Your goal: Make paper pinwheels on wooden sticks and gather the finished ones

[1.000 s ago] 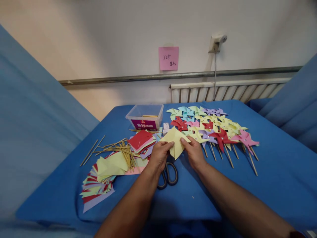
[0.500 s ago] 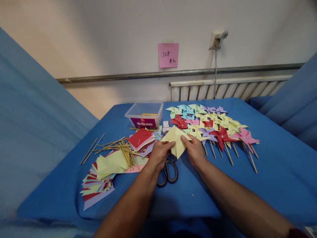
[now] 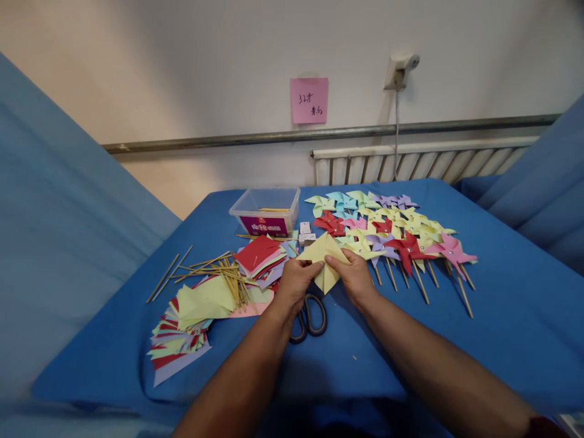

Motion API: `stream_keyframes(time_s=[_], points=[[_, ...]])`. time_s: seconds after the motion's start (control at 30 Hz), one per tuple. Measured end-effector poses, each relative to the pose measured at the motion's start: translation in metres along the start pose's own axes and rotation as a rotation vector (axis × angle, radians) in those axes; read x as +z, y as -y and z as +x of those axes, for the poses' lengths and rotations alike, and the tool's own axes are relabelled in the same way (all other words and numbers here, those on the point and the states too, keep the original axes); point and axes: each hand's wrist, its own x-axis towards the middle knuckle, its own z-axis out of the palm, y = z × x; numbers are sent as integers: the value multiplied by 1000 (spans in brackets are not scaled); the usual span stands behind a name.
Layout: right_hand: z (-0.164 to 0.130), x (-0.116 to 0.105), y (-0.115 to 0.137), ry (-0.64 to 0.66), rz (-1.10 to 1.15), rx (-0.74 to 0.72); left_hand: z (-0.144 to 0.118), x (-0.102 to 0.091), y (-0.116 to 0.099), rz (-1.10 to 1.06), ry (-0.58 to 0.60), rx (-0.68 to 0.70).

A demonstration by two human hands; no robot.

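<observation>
A yellow square of paper (image 3: 323,254) is held above the blue table between both hands. My left hand (image 3: 295,285) pinches its left side and my right hand (image 3: 354,278) pinches the middle, the thumbs nearly touching. Black-handled scissors (image 3: 311,317) lie on the cloth just below the hands. Left of the hands lie a stack of red and coloured paper squares (image 3: 260,255), a bundle of wooden sticks (image 3: 219,274) and a fan of cut paper (image 3: 189,319). Finished paper pinwheels (image 3: 392,234) on sticks lie to the right.
A clear plastic box (image 3: 267,212) stands at the back of the blue table (image 3: 502,316). Small white boxes (image 3: 305,232) sit beside it. A pink note (image 3: 309,100) hangs on the wall above a radiator (image 3: 410,164). Blue padded surfaces rise left and right.
My right thumb has slid left along the yellow paper toward my left hand. The view has shifted slightly.
</observation>
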Motion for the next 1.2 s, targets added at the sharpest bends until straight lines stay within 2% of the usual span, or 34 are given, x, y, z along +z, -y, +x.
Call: stream_keyframes(time_s=[0.13,0.33,0.6,0.77,0.87,1.07,1.2], points=[[0,1,-1,-8,-7,-32,-1,1,-2,-114,94,-36],[0,1,-1,-26,-53,-54,-2,-1,-5,-206,76,-73],[-1,2,-4,21,-88,-61,0,-1,-2,-177,43,-43],[-4,6,2,32,-29,-68,2,-1,-3,-198,-32,-9],[-2,6,6,-10,-13,-168,4,-4,-9,-296,-76,16],[4,1,8,-72,-137,-266,10,-13,-18,-364,-231,136],[0,0,4,-63,-291,-406,11,-16,-21,-384,-257,139]])
